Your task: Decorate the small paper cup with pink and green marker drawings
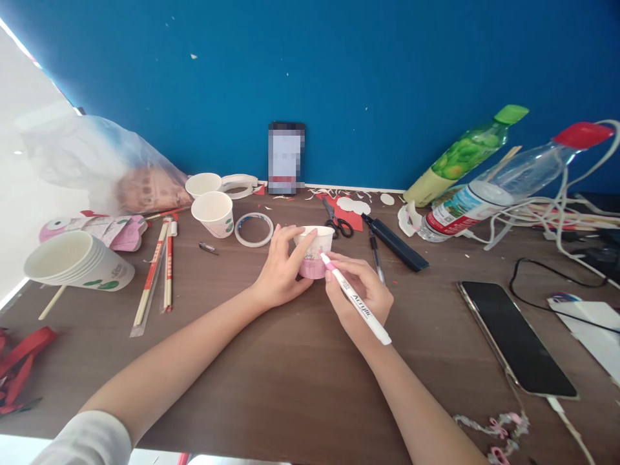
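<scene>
A small paper cup [316,268] stands on the table, its lower part coloured pink and its upper part white with a print. My left hand [283,268] is closed around the cup's left side, fingers over the wall near the rim. In my right hand [361,294] is a white acrylic marker [363,309] with a pink band, gripped like a pen. The marker's tip meets the cup's right side, or is very close to it. Behind the cup lie black scissors [343,227] and a piece of red paper [352,219].
Two white cups [213,214], a tape roll [254,230], wrapped chopsticks [152,278] and stacked cups [80,261] are on the left. A phone [285,158] leans on the blue wall. To the right are bottles [458,206], a black case [397,244] and a charging phone [516,336].
</scene>
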Demonstrator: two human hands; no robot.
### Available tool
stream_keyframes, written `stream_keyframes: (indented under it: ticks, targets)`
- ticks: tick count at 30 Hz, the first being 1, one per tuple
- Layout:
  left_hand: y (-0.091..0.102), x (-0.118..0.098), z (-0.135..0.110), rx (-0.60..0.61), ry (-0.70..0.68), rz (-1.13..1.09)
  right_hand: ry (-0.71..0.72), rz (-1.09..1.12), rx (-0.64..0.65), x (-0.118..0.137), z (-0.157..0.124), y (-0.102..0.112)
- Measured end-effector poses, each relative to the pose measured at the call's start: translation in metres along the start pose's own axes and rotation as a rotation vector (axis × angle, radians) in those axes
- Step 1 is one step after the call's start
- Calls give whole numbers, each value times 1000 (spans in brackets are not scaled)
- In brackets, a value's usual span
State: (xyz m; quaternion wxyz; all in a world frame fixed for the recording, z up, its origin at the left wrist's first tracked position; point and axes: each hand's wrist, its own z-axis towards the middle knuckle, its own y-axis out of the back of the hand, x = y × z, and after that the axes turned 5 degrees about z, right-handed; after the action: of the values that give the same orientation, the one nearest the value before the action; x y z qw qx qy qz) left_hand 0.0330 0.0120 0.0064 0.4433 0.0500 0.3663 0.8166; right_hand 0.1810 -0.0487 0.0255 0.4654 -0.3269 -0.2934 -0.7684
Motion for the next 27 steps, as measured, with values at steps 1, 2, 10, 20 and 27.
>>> stream_keyframes:
  ticks: [1, 2, 10, 20, 27]
  targets:
    - [0, 0, 0, 0, -3, -2, 1, -3, -3, 0, 0, 0]
    - [0, 0, 0, -1, -6, -5, 3, -5, -3, -1, 0, 0]
    - [-1, 1, 1, -5, -27, -23, 19, -16, 10, -4, 0, 0]
    - [0, 1, 1, -3, -48, -17, -4, -31, 6, -3, 0, 0]
    - [0, 1, 2, -6, -35, -41, -43, -52, -37, -3, 0, 0]
